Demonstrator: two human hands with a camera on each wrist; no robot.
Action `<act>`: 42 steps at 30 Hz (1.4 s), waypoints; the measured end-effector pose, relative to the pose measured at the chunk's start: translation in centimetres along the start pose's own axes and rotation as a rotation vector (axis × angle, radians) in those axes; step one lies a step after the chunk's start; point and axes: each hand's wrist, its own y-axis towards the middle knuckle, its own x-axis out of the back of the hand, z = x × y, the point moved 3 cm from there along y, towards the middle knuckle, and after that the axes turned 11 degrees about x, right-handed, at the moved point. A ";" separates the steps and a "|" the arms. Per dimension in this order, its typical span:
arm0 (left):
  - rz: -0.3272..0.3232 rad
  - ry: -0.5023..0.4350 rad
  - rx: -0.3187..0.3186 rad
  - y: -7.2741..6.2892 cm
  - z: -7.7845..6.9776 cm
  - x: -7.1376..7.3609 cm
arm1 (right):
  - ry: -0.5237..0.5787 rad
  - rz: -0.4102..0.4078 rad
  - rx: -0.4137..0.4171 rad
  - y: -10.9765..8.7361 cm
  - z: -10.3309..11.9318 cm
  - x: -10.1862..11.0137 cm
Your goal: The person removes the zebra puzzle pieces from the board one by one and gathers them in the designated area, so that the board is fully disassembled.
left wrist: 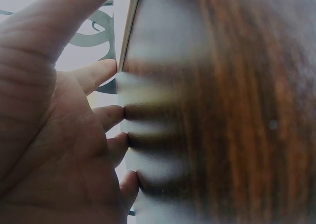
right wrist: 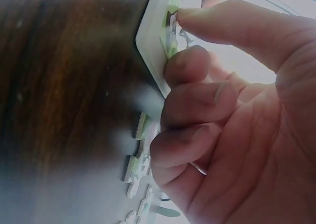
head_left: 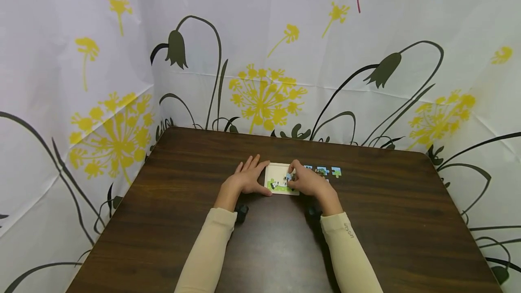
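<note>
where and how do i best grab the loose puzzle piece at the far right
Probably best to pinch the rightmost puzzle piece by two opposite edges, between thumb and fingertip, coming from above and its right. It lies flat on the table, so its thin edges offer the hold, and the neighbouring piece sits on its left, with none showing to its right.

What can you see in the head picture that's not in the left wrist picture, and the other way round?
Only the head view shows the right hand, the loose puzzle pieces beside it and the two pale sleeves.

Only the left wrist view shows the left hand from its palm side, up close.

Both show that left hand, the dark wooden table, the patterned cloth behind it and the puzzle board, though the left wrist view catches only the board's edge.
</note>
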 end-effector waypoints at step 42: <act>0.000 -0.005 -0.020 -1.4 -0.8 0.6 | -0.038 -0.118 -0.169 -9.5 -6.9 6.1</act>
